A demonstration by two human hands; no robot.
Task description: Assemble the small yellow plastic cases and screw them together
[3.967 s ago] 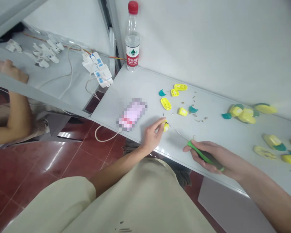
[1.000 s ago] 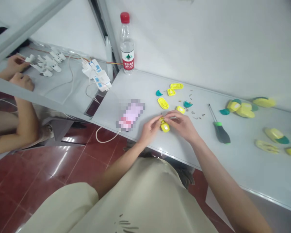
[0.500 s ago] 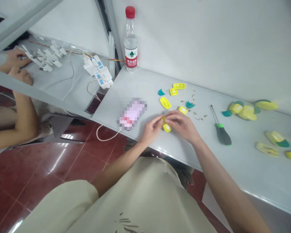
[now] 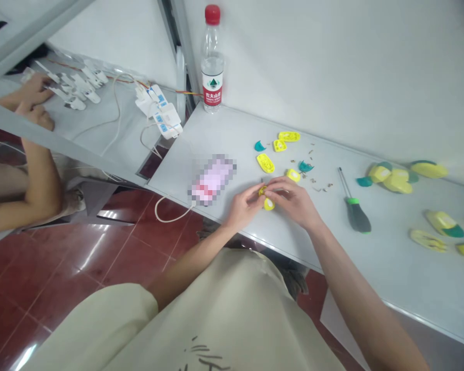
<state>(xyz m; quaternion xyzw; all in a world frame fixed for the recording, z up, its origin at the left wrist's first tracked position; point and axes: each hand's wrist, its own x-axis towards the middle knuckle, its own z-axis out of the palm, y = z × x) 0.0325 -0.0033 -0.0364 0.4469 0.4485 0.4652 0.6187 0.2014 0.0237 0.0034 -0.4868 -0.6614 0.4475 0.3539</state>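
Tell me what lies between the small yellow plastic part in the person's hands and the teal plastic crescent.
In the head view, a yellow oval plastic shell lies between the small yellow plastic part and the teal plastic crescent.

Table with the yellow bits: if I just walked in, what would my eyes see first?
The bright yellow and teal plastic pieces scattered along the white bench catch the eye first. In the middle, the left hand and right hand pinch a small yellow piece together. To their right lies a green-and-black screwdriver, and a red-capped water bottle stands at the back.
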